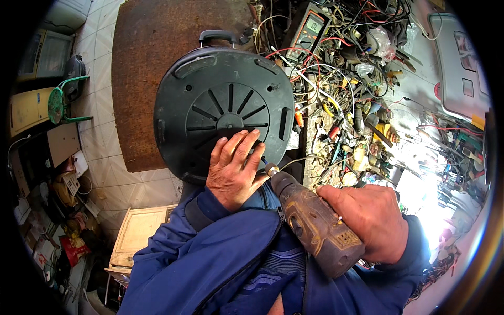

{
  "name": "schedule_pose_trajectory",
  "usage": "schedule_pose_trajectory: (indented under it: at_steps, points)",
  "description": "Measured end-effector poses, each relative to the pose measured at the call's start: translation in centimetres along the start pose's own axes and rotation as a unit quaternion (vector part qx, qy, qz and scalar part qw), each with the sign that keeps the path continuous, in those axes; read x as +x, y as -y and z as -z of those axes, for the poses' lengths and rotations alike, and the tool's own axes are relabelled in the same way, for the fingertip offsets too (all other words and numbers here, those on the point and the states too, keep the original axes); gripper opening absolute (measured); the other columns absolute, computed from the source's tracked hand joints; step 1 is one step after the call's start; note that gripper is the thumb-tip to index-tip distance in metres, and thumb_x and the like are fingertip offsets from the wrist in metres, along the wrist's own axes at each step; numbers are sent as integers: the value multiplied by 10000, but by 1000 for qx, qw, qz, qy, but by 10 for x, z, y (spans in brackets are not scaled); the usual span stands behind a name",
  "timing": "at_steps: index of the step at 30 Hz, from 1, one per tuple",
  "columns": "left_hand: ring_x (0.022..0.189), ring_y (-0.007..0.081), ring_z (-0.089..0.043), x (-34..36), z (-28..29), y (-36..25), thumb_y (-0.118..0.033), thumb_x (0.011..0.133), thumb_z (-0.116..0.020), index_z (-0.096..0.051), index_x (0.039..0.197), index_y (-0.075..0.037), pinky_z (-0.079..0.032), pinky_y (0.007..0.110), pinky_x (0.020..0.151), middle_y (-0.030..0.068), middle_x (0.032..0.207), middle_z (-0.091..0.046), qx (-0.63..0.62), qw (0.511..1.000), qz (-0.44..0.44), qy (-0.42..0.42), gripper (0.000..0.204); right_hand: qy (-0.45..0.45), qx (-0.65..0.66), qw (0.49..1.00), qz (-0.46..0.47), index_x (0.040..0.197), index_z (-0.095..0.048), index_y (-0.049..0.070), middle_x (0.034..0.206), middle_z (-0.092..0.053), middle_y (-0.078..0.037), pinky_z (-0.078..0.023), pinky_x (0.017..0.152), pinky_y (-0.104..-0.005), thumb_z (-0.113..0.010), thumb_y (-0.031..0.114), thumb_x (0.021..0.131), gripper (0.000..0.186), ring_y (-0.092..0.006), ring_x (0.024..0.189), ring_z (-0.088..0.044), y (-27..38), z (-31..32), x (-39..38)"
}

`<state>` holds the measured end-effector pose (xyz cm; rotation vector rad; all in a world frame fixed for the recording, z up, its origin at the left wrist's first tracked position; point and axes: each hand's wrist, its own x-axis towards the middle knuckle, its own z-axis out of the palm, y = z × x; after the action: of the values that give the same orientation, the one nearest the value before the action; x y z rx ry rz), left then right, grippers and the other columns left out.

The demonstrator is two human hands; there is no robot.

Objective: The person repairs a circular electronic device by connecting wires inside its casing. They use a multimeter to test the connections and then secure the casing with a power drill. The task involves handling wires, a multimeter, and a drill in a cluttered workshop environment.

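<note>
A round black plastic base with slotted vents faces up in front of me, its appliance turned bottom up. A dark handle sticks out at its far side. My left hand lies on the near part of the base with fingers stretched out, covering some of the slots. My right hand is wrapped round a worn, dirty yellow-and-black cordless drill. The drill's chuck points at the near right rim of the base, close to my left thumb. Whether its bit touches a screw there, I cannot tell.
To the right, a cluttered bench holds a multimeter, tangled wires, screwdrivers and many small parts. A grey case stands at the far right. Under the appliance is a brown board. A green stool and wooden cabinet are at left.
</note>
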<state>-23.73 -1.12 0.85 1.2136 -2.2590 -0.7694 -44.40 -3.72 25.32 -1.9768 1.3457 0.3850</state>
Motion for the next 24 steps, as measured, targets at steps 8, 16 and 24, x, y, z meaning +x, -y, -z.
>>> schedule_pose_trajectory:
  at_steps: [8, 16, 24]
  points:
    - [1457, 262, -470, 0, 0, -1, -358, 677, -927, -711, 1276, -106, -311, 485, 1220, 52, 1562, -531, 1, 1000, 4, 3, 685, -27, 34, 999, -7, 1282, -608, 41, 784, -632, -91, -527, 598, -437, -750, 279, 837, 524, -324, 688, -689, -2, -4, -2]
    - [1462, 263, -457, -2, -1, -3, -347, 654, -945, -700, 1287, -107, -307, 490, 1223, 52, 1565, -521, 4, 1000, -3, -4, 721, -48, 40, 998, -2, 1275, -599, 35, 814, -661, -115, -534, 612, -455, -772, 305, 835, 545, -342, 716, -701, -6, -12, -11]
    - [1472, 267, -439, -2, -4, -4, -384, 614, -973, -688, 1297, -107, -294, 490, 1233, 58, 1564, -513, 26, 999, -11, -19, 790, -61, 60, 996, 10, 1264, -608, 34, 838, -675, -135, -545, 634, -464, -787, 287, 841, 524, -369, 742, -706, -11, -15, -18]
